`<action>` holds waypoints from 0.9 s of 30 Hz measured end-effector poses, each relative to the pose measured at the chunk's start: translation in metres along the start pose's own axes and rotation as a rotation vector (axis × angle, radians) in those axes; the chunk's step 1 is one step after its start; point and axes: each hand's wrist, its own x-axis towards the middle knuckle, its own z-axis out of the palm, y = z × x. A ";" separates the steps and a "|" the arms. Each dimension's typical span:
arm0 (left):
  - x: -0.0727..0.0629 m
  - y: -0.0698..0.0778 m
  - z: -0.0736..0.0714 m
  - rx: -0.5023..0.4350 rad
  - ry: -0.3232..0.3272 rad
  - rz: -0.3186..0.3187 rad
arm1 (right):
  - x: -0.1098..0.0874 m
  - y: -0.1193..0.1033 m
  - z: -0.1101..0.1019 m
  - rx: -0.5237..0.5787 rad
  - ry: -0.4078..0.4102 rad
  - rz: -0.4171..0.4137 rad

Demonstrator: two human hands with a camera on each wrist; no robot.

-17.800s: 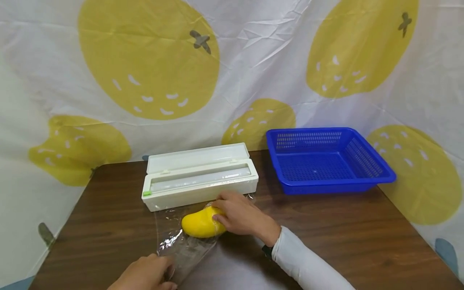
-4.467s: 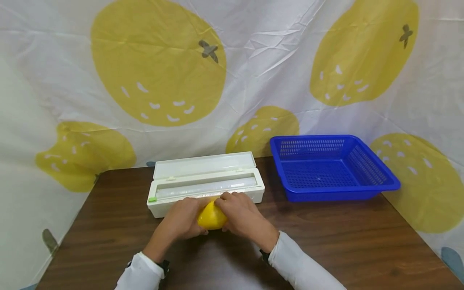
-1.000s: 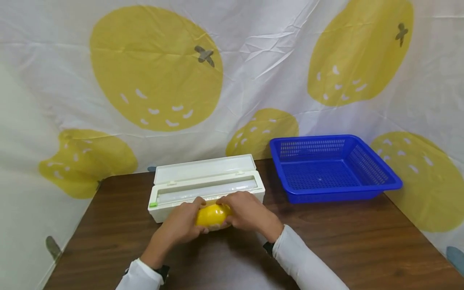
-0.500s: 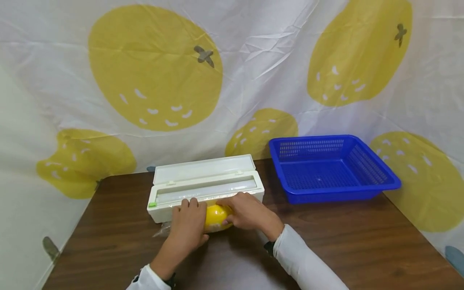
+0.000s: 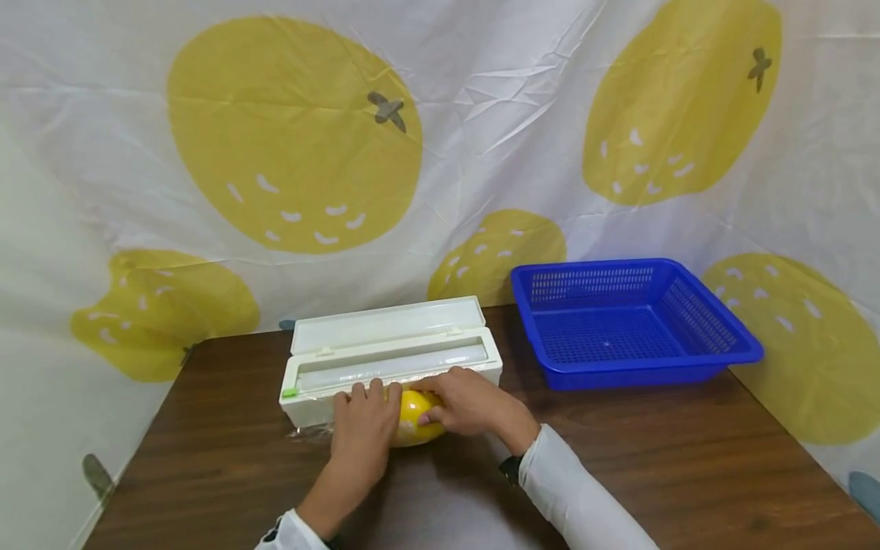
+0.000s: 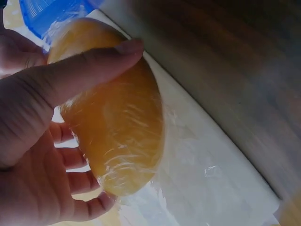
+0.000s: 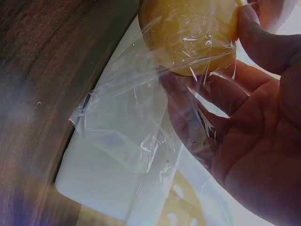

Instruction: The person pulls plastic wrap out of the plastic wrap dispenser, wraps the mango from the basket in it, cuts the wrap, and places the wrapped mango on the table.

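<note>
A yellow mango [image 5: 418,416], its skin covered by wrinkled cling film, is held between both hands at the front of the white cling film dispenser [image 5: 309,413]. My left hand [image 5: 364,424] grips its left part; in the left wrist view the thumb crosses the mango [image 6: 124,122] and the fingers curl behind it. My right hand [image 5: 473,403] holds the right end with thumb and fingers. A loose flap of clear cling film [image 7: 117,134] trails off the mango in the right wrist view. Part of the mango is hidden behind the left hand.
The dispenser's lid [image 5: 388,325] is raised at the back, with a film roll [image 5: 406,365] inside and a green slider [image 5: 289,393] at its left end. A blue plastic basket [image 5: 639,367] stands at the right on the brown wooden table [image 5: 660,466]. A patterned cloth hangs behind.
Earlier, the mango lay on film drawn out from the dispenser; now film covers it. In the last second my left hand has shifted over the mango's left part, and a film flap shows beside it.
</note>
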 end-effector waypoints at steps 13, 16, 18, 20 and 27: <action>-0.003 -0.002 -0.002 -0.039 -0.013 0.047 | -0.002 -0.003 -0.002 0.037 0.048 0.089; -0.001 -0.004 -0.004 -0.074 -0.013 0.035 | -0.005 -0.011 -0.008 -0.053 0.122 0.121; 0.001 -0.006 -0.005 -0.098 -0.018 0.033 | -0.006 -0.016 -0.011 -0.106 0.163 0.119; 0.002 -0.009 -0.007 -0.128 -0.037 0.031 | -0.007 -0.021 -0.013 -0.152 0.196 0.086; 0.006 -0.019 -0.008 -0.244 -0.118 0.046 | -0.007 -0.030 -0.004 -0.316 0.224 -0.033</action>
